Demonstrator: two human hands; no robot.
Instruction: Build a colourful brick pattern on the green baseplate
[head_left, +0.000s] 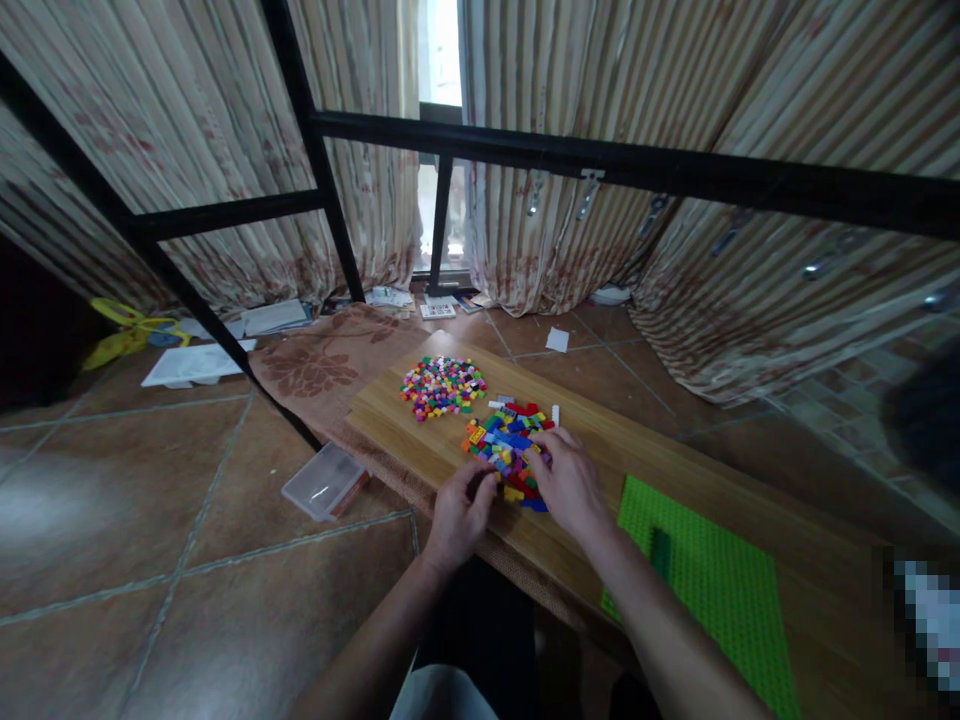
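A pile of mixed toy building bricks (510, 440) lies on the wooden board in front of me. My right hand (568, 478) reaches into its right side, with bent fingers and thumb close together among the bricks. Whatever these fingers pinch is too small to make out. At the pile's near left edge is my left hand (459, 512), its fingers curled toward the thumb. I cannot see clearly what sits between them. Right of my right forearm lies a green studded baseplate (720, 590), with a dark green brick strip (661, 553) on it.
Farther back on the wooden board (390, 430) is a second heap of smaller, colourful pieces (442, 386). A clear plastic box (326, 482) stands on the tiled floor to the left. A black metal frame (525, 140) crosses in front of the curtains.
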